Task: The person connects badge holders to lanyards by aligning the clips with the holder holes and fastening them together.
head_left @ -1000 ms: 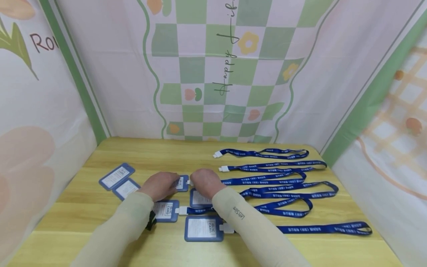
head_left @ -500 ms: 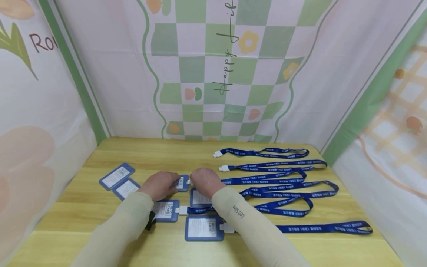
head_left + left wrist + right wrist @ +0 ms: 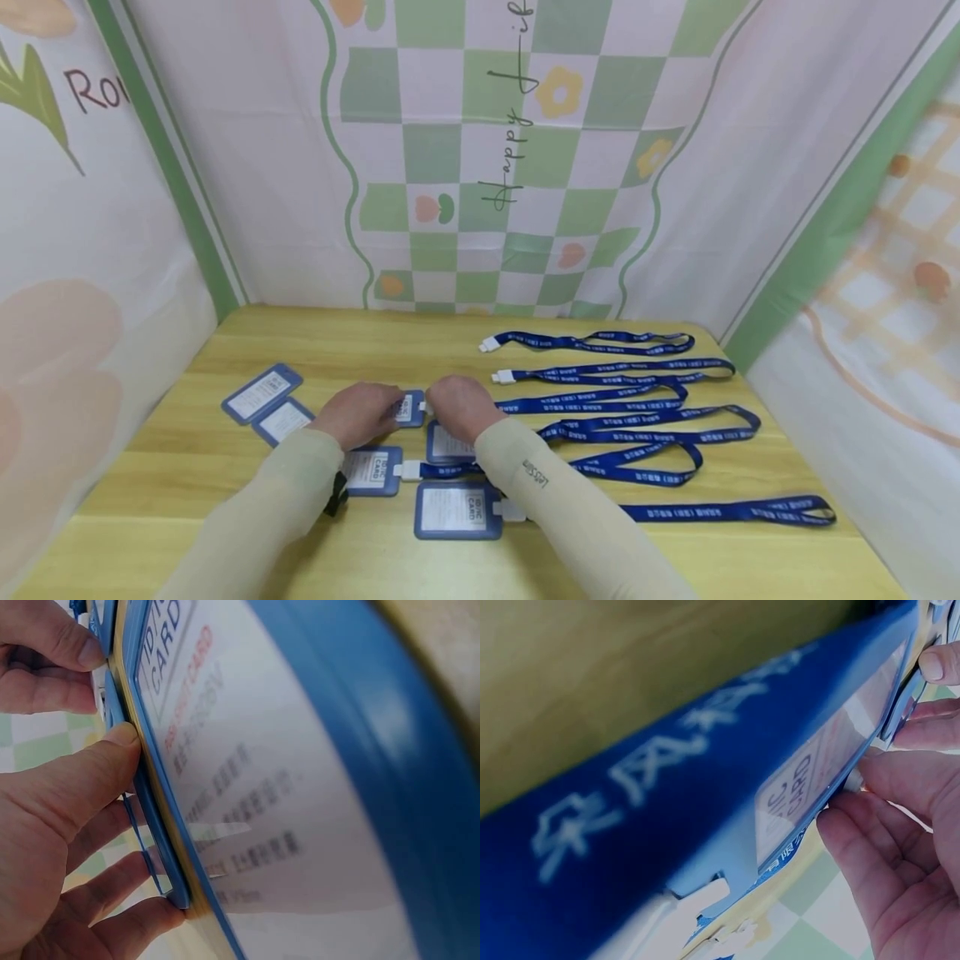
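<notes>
A blue badge holder [image 3: 410,408] with a card lies in my left hand [image 3: 362,414]. In the left wrist view the thumb [image 3: 120,739] presses its face while the fingers curl behind its edge. My right hand [image 3: 465,408] is at the slotted end of that holder. Its thumb and fingertips pinch a white clip [image 3: 853,780], mostly covered by the fingers, on a dark blue lanyard [image 3: 592,404] that runs off to the right. Whether the clip is through the slot is hidden. Another badge holder [image 3: 448,446] is partly under my right wrist.
Two loose badge holders [image 3: 262,393] overlap at the left. Nearer me, a holder [image 3: 372,471] and another holder [image 3: 457,510] are joined to lanyards. Two lanyards with bare white clips [image 3: 490,344] lie at the back right of the wooden table [image 3: 360,329]. Printed curtains [image 3: 285,208] surround it.
</notes>
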`<state>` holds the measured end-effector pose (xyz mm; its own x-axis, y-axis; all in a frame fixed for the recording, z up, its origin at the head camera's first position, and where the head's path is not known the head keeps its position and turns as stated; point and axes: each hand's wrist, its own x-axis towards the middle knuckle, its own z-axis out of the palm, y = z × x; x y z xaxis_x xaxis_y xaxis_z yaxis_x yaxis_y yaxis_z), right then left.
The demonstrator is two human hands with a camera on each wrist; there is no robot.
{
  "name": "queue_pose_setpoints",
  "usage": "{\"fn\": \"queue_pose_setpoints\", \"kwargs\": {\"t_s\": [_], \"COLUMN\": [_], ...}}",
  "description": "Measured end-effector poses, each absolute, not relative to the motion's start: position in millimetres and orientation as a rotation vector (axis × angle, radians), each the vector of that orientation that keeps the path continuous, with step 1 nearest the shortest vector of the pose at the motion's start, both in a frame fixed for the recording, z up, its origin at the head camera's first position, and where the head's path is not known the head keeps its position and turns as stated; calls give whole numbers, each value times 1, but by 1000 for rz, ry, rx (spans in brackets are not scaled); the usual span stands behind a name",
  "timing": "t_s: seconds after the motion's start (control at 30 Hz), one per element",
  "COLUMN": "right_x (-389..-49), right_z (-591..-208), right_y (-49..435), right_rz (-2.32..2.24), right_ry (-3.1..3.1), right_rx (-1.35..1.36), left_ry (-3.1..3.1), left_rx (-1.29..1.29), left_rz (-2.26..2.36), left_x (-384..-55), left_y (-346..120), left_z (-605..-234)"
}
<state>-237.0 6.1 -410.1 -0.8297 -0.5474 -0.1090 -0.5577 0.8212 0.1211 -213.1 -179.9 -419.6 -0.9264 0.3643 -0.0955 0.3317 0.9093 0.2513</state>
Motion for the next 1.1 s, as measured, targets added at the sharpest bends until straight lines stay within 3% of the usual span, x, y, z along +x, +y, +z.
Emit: {"fn": "queue_pose_setpoints", "kwargs": {"t_s": [1.1], "right_x": [-243], "right_z": [-413], "right_y": [8], "right_rz": [150], "right_ry": [2907], "right_rx": [-903], "left_ry": [2932], "left_rx": [493], "left_rz": [341], "left_x": [-213], "left_y": [-180], "left_z": [-423]}}
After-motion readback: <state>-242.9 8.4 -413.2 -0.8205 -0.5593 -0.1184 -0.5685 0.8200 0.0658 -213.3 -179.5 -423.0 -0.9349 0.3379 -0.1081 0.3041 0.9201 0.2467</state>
